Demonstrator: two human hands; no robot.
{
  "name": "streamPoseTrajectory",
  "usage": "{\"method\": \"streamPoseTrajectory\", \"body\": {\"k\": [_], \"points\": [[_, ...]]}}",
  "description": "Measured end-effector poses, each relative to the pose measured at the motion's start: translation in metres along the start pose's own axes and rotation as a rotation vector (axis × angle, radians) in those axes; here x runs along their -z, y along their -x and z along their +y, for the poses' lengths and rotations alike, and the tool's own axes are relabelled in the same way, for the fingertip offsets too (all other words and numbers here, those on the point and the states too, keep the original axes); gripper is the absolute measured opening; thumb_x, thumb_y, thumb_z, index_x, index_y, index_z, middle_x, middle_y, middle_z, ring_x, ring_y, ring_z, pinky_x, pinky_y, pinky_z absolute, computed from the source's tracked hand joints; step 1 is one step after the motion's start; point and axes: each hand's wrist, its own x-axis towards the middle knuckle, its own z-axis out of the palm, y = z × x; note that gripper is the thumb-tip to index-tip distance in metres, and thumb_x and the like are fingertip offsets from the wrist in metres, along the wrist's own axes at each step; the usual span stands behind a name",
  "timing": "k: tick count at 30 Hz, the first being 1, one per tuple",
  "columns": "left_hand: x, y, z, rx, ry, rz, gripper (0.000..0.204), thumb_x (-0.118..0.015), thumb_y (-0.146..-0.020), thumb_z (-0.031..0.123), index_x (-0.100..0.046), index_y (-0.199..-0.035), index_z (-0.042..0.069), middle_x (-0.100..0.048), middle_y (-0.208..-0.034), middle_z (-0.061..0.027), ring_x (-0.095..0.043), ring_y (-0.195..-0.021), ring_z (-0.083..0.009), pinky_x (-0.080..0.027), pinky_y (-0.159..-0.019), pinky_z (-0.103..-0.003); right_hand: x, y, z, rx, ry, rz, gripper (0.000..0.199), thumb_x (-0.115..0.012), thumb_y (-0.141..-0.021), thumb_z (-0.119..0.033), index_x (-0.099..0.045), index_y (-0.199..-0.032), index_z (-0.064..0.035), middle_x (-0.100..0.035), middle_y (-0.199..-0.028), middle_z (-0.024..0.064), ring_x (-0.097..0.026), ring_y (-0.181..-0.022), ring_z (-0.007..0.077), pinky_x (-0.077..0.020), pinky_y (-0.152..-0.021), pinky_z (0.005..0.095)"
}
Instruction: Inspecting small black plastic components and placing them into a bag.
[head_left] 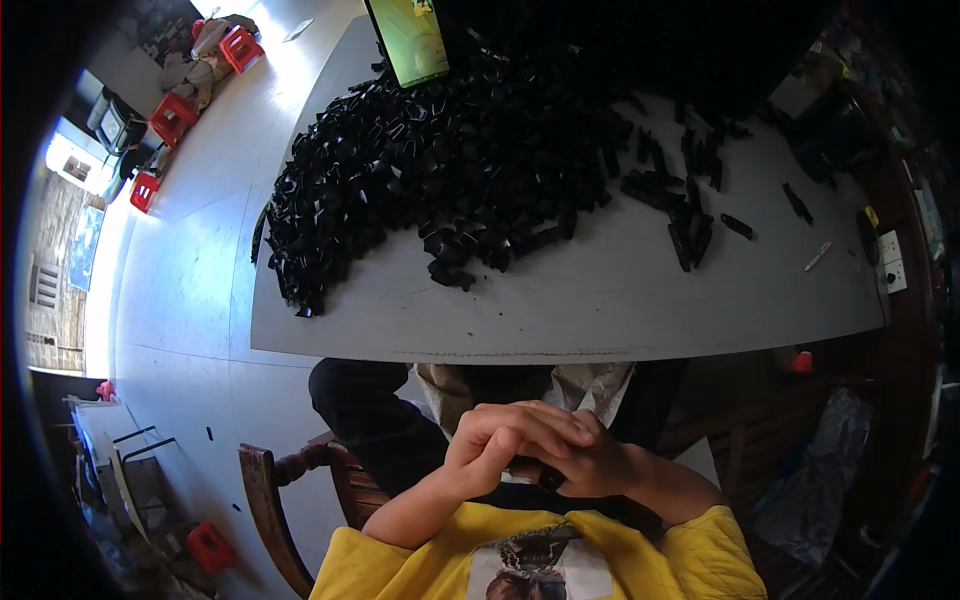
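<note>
My left hand (495,440) and my right hand (590,455) are clasped together close to my chest, below the near edge of the grey table (560,310). A small dark object (530,470) shows between the palms; what it is I cannot tell. A large heap of small black parts (440,170) lies on the table's far left half. Several more loose black parts (690,210) are scattered to its right. Both hands are well short of the heap.
A lit screen (415,40) stands at the table's far edge. A pen-like stick (817,256) lies at the right. A wooden chair (290,490) is at my lower left. Red stools (172,118) stand on the pale floor at the far left.
</note>
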Motion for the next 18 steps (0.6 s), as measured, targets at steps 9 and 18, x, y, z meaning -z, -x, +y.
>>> {"method": "streamPoseTrajectory", "body": {"k": [9,18], "points": [[0.053,-0.021,-0.004,-0.059,-1.189,0.397,0.017,-0.059,-0.084,0.004,-0.065,-0.100,0.003,-0.063,-0.097,-0.0126,-0.061,-0.090,-0.0293,-0.048,-0.080,-0.035,0.028,-0.029,0.037,-0.483,-0.290,0.146,0.026,-0.075,-0.078,-0.010,-0.055,-0.094,-0.0038,-0.061,-0.083,0.0084,-0.060,-0.066,0.0198,-0.0476,-0.061,0.0286],[0.081,-0.036,-0.018,-0.133,-1.794,0.269,0.031,-0.063,-0.068,0.002,-0.060,-0.098,0.008,-0.057,-0.091,-0.0053,-0.056,-0.085,-0.0250,-0.048,-0.073,-0.035,0.021,-0.081,0.103,-0.397,0.265,0.441,0.015,-0.071,-0.081,-0.010,-0.059,-0.089,-0.0034,-0.061,-0.067,0.0106,-0.062,-0.062,0.0238,-0.0460,-0.056,0.0314]]}}
